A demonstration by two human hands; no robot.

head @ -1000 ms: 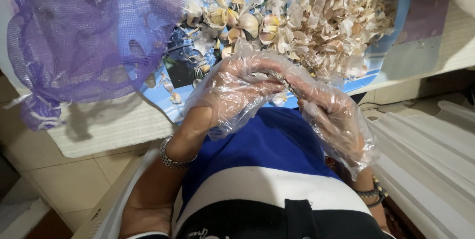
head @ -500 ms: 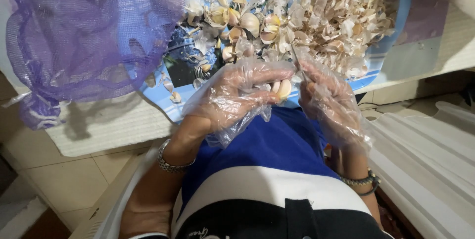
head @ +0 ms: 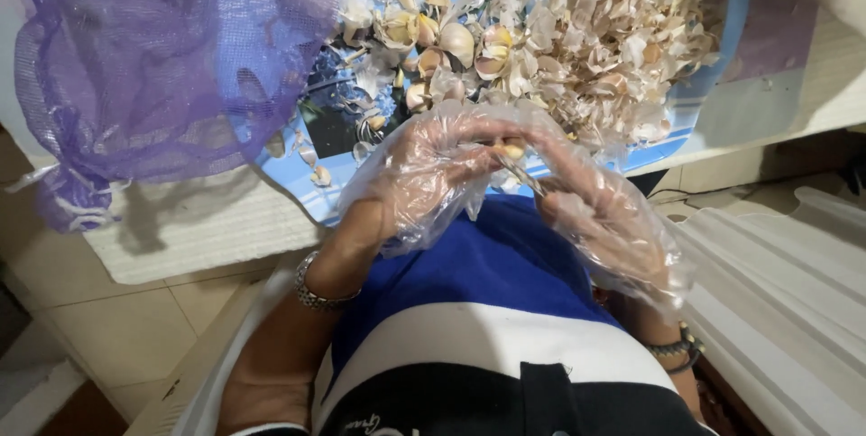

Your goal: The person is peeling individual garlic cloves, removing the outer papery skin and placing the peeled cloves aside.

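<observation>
Your hands have come together again below the blue plastic tray (head: 722, 57): the left hand (head: 433, 170) now pinches a small pale garlic clove (head: 511, 149), and the right hand (head: 600, 211) grips a thin blade (head: 523, 174) against it, so peeling continues.

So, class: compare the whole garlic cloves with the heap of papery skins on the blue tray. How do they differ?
The garlic cloves are plump, rounded and few, lying toward the middle of the blue tray. The papery skins are thin, curled flakes heaped in a big mound toward the tray's right side. The cloves look smooth; the skins look ragged. Both are pale cream to tan.
</observation>
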